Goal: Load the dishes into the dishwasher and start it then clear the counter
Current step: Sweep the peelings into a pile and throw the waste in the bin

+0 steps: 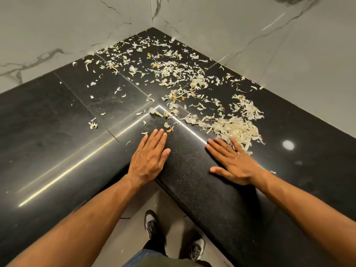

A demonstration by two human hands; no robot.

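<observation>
A black polished L-shaped counter (57,132) fills the corner. Pale dry peel scraps (173,74) lie scattered over its far part, and a thicker heap of scraps (237,128) sits at the right. My left hand (149,157) lies flat, fingers straight, at the counter's inner corner edge, its fingertips close to a few loose scraps. My right hand (234,163) lies flat on the counter, fingers spread, with its fingertips touching the near side of the heap. Neither hand holds anything.
White marble-look walls (289,54) close the counter on both far sides. Below the inner corner the light floor (173,218) shows, with my two shoes (151,224) on it. The left stretch of counter carries only a few stray scraps (93,124).
</observation>
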